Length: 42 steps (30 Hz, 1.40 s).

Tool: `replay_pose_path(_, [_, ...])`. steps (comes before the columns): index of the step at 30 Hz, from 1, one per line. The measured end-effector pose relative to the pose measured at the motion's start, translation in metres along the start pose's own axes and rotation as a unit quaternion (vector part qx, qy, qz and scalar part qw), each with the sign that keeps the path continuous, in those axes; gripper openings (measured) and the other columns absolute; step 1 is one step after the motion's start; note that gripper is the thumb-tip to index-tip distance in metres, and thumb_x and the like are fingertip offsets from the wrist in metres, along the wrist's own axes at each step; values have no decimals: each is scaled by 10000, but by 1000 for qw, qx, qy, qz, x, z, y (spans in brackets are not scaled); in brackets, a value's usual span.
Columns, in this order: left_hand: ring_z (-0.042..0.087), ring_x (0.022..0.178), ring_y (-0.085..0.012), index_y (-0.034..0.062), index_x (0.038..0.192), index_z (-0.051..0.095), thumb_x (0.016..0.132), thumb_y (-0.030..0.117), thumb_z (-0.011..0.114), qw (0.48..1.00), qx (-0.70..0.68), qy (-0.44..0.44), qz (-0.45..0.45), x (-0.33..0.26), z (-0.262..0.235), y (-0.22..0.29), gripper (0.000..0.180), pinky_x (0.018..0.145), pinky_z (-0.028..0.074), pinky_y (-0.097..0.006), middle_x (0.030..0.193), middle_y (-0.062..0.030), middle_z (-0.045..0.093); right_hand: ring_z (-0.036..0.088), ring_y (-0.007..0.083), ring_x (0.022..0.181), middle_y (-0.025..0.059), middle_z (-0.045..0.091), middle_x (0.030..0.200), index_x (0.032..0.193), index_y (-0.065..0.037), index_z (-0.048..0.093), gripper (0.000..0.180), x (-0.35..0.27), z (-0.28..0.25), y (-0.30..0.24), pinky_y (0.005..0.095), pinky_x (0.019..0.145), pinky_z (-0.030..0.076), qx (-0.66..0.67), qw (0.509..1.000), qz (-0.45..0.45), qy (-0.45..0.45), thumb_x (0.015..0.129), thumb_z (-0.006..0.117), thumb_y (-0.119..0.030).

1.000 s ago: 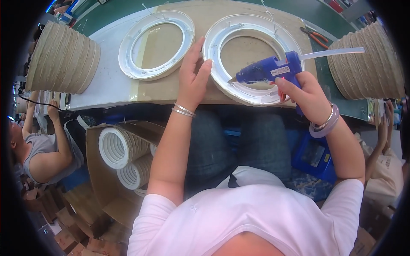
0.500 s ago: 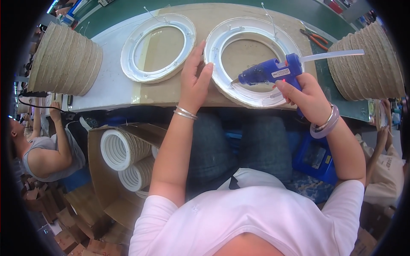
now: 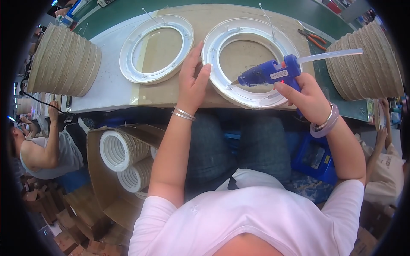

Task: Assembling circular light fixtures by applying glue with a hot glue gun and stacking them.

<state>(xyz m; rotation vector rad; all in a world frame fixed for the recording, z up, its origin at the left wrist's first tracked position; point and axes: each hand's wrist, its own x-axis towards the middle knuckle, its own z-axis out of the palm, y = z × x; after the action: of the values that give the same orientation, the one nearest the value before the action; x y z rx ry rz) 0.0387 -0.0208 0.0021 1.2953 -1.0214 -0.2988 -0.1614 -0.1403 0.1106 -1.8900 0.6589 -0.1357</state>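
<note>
My right hand [image 3: 301,91] is wrapped round the grip of a blue hot glue gun [image 3: 267,73], with a long translucent glue stick [image 3: 331,55] out of its back. Its nozzle meets the inner edge of a white ring-shaped frame [image 3: 212,59] at the lower left. A cord-wrapped outer side and a thin wire standing up at the back show on that ring. My left hand [image 3: 194,81] rests against the ring's left side, fingers stretched and thumb apart. A second, similar white ring [image 3: 127,55] lies just left of that hand.
Stacks of cord-wrapped rings stand at the table's left [image 3: 64,62] and right [image 3: 363,64]. Orange-handled pliers [image 3: 314,39] lie behind the right stack. Below the table, a cardboard box [image 3: 98,170] holds more white rings [image 3: 115,150]. Co-workers [image 3: 51,151] sit at both sides.
The glue gun and both hands stay nearly in place; the whole view has shifted slightly. The co-worker at the left has turned and moved an arm.
</note>
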Motion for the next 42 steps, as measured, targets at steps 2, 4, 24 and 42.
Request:
replay_pose_path(2, [421, 1048, -196, 3, 1195, 368, 769, 93, 474, 1000, 2, 0, 2, 0, 2, 0, 448, 880, 339, -285, 1168, -137, 413, 447, 61, 564, 21, 518, 607, 796, 57, 566, 297, 0, -1, 4, 217, 496, 365, -24, 1000, 1, 3, 757, 560, -237])
replay_pose_path(4, [420, 1051, -197, 3, 1195, 369, 769, 92, 474, 1000, 0, -2, -1, 0, 5, -7, 448, 881, 338, -285, 1167, -137, 414, 435, 59, 542, 16, 502, 582, 778, 54, 565, 300, 3, -6, 10, 217, 471, 350, -47, 999, 9, 8, 754, 561, -244])
replay_pose_path(24, [422, 1047, -173, 0, 1187, 385, 785, 88, 450, 1000, 0, 4, 12, -1, 1, -5, 416, 883, 321, -266, 1181, -123, 421, 489, 93, 622, 43, 523, 692, 890, -6, 515, 189, -72, -24, 28, 197, 557, 373, 56, 993, 43, 90, 810, 488, -176])
replay_pose_path(42, [431, 1035, -173, 6, 1189, 383, 788, 114, 452, 1000, 4, 5, 1, -1, 2, -4, 422, 881, 327, -269, 1186, -116, 420, 449, 71, 580, 16, 489, 646, 856, -5, 520, 189, -69, -26, 26, 196, 544, 369, 58, 991, 82, 90, 802, 494, -183])
